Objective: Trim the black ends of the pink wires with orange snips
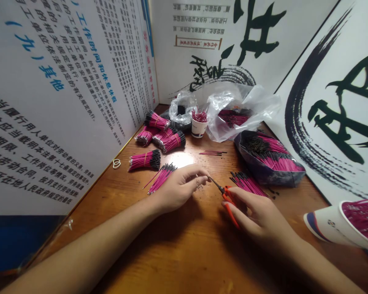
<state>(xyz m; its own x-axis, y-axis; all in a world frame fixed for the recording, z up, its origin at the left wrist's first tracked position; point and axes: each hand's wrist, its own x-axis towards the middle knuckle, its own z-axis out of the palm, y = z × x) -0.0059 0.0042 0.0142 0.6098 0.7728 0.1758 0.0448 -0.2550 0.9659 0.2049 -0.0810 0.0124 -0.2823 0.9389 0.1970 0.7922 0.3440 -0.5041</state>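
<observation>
My right hand (254, 212) grips a pair of scissors (228, 198) with orange handles, its dark blades pointing up and left. The blade tips reach the fingertips of my left hand (184, 183), which are pinched together. What they pinch is too small to make out. Beside the left hand lies a loose pile of pink wires (162, 179) with black ends. Just beyond my right hand is another loose pile of pink wires (248, 183). Tiny dark bits are scattered on the wooden table (178, 253) under the blades.
Banded wire bundles (145, 160) lie at the back left. A paper cup (198, 128) of wires stands at the back, near a clear plastic bag (223, 122). At right are an open dark bag (272, 175) of wires and a tilted paper cup (328, 222). Printed panels (110, 81) surround the table.
</observation>
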